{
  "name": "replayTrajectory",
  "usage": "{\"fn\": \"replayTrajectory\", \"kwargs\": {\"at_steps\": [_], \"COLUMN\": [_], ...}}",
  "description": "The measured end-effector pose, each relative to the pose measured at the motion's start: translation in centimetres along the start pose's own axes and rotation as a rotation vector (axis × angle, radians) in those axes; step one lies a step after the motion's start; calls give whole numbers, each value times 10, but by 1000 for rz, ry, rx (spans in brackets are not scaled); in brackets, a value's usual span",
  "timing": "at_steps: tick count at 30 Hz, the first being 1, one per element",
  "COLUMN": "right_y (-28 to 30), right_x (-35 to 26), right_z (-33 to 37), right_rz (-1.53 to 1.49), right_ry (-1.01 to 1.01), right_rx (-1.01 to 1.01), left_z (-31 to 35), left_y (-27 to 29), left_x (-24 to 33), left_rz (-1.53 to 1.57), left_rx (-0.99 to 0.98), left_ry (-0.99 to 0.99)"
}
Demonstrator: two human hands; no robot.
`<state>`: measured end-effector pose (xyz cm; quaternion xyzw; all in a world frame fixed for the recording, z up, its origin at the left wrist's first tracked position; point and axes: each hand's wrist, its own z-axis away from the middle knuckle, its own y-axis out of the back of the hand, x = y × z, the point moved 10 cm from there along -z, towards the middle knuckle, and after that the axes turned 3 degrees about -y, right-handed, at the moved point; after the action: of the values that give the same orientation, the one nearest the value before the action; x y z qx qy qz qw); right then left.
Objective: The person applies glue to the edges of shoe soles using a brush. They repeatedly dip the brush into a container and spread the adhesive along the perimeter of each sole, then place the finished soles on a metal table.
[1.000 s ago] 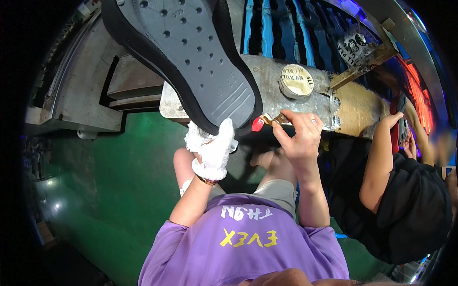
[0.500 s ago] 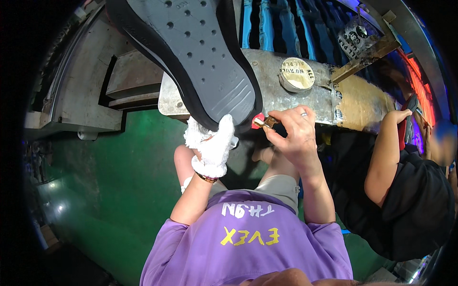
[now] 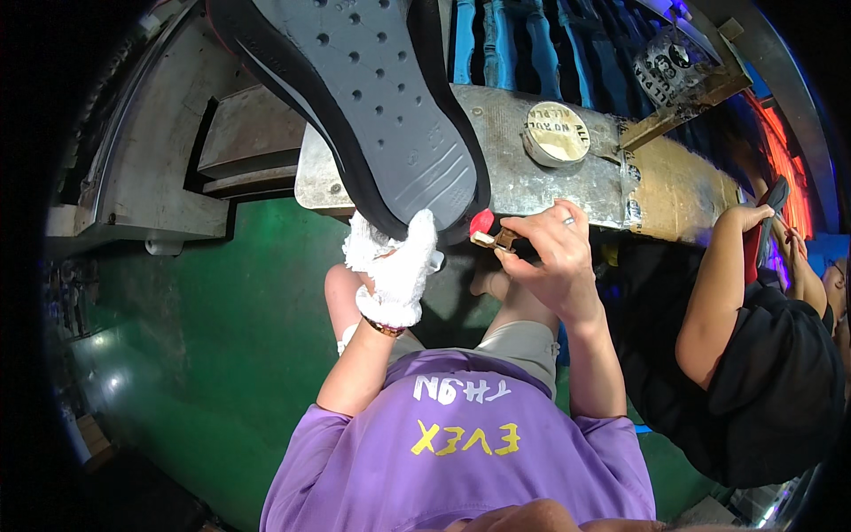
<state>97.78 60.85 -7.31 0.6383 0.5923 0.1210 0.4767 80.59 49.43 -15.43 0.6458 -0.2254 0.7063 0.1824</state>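
Note:
A large shoe sole (image 3: 390,115), grey with small round holes and a raised black rim, is tilted over the bench edge. My left hand (image 3: 399,275), in a white knit glove, grips its near end, with the thumb on the grey face and the other fingers mostly hidden underneath. In my bare right hand (image 3: 550,257) is a small brush-like tool (image 3: 503,239) with a brownish metal part and a pale tip, pinched between thumb and fingers. This tip is beside the sole's near end, next to a small red piece (image 3: 481,222); what the red piece belongs to I cannot tell.
A round tub (image 3: 557,135) wrapped in printed tape stands on the worn metal bench (image 3: 505,177). Cardboard (image 3: 678,191) covers the bench's right part. Blue slats (image 3: 541,53) lie behind. A co-worker in black (image 3: 753,372) sits close on the right, holding a red and dark piece.
My right hand has drawn slightly down with the tool, its tip now lower and more of the red piece showing. The left hand's hold on the sole is unchanged.

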Motion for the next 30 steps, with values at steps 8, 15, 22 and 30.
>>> {"fn": "replayTrajectory", "kwargs": {"at_steps": [8, 15, 22, 30], "right_y": [-2, -4, -4, 3], "right_x": [-2, 15, 34, 29], "right_z": [2, 10, 16, 13], "right_rz": [24, 48, 68, 27], "right_ry": [0, -83, -169, -158], "right_rx": [8, 84, 135, 130], "left_z": [3, 10, 7, 6], "left_y": [-1, -2, -2, -5], "left_x": [20, 24, 6, 11], "left_rz": [-254, -331, 40, 86], "left_rx": [-65, -72, 3, -11], "left_ry": [-196, -401, -45, -33]}}
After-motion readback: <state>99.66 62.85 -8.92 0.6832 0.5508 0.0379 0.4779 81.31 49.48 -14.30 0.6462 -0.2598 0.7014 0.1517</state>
